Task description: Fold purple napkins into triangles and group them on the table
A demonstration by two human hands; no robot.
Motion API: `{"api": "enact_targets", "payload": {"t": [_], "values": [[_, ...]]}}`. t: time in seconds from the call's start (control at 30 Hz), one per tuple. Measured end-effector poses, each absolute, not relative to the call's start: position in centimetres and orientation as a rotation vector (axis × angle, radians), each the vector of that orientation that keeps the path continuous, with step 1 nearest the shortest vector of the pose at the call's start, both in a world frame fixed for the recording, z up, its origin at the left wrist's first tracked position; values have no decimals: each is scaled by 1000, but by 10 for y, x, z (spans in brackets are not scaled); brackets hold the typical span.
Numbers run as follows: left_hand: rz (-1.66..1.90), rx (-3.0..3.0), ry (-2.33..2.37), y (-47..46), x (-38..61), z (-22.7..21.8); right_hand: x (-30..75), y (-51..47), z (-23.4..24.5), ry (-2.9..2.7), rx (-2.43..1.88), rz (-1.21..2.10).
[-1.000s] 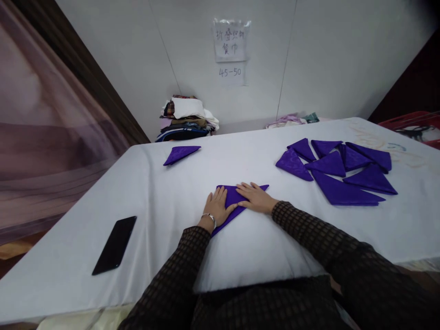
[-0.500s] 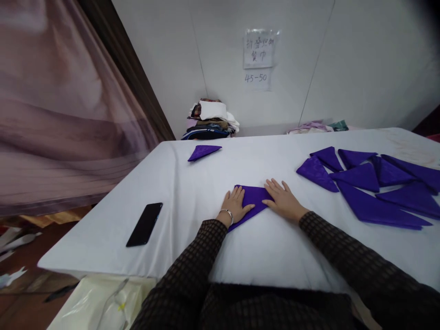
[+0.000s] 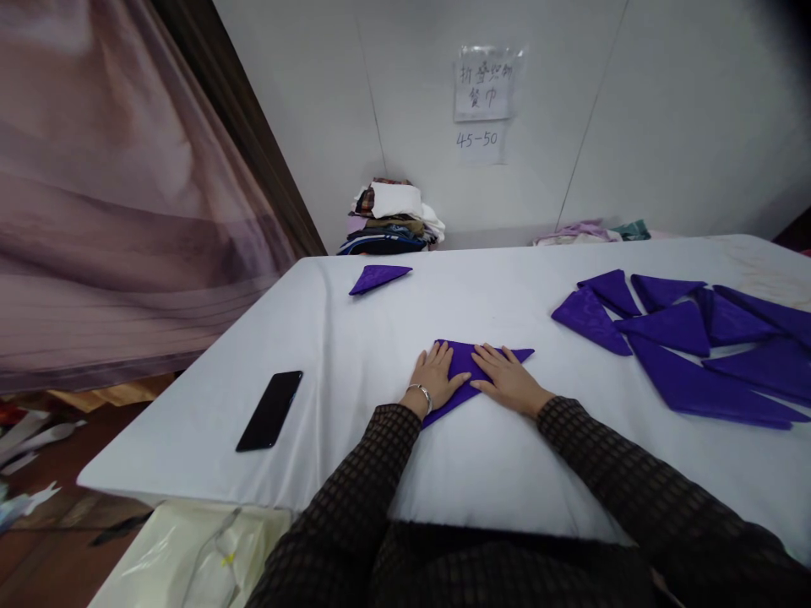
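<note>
A purple cloth napkin (image 3: 465, 361) folded into a triangle lies on the white-covered table (image 3: 519, 456) in front of me. My left hand (image 3: 437, 377), with a bracelet at the wrist, rests flat on its left part, fingers spread. My right hand (image 3: 503, 380) lies flat on its middle, fingers stretched out toward the left. The napkin's right tip (image 3: 523, 353) sticks out past my right hand. Both hands press on the cloth and grip nothing.
Several folded purple triangles (image 3: 684, 342) are spread at the right. One more folded napkin (image 3: 378, 277) lies at the far left. A black phone (image 3: 269, 409) is near the table's left edge. Stacked fabrics (image 3: 393, 219) sit by the wall, under a paper sign (image 3: 482, 83).
My right hand has slid left along the napkin, uncovering its right tip. The view shifted from one second ago; my left hand stays in place.
</note>
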State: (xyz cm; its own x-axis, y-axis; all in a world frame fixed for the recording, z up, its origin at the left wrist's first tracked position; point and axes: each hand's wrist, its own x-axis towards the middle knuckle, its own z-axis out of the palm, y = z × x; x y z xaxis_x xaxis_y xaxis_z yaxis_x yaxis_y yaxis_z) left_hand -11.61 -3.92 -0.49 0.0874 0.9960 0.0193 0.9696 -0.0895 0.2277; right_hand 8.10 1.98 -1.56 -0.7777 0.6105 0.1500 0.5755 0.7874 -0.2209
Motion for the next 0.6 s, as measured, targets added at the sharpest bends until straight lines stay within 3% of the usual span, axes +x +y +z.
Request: {"api": "enact_targets", "payload": {"t": [0.33, 0.6], "values": [[637, 2158, 1854, -23, -146, -8, 85, 19, -14, -2789, -910, 270], [505, 2314, 1696, -22, -153, -1, 104, 58, -7, -2892, -780, 308]]}}
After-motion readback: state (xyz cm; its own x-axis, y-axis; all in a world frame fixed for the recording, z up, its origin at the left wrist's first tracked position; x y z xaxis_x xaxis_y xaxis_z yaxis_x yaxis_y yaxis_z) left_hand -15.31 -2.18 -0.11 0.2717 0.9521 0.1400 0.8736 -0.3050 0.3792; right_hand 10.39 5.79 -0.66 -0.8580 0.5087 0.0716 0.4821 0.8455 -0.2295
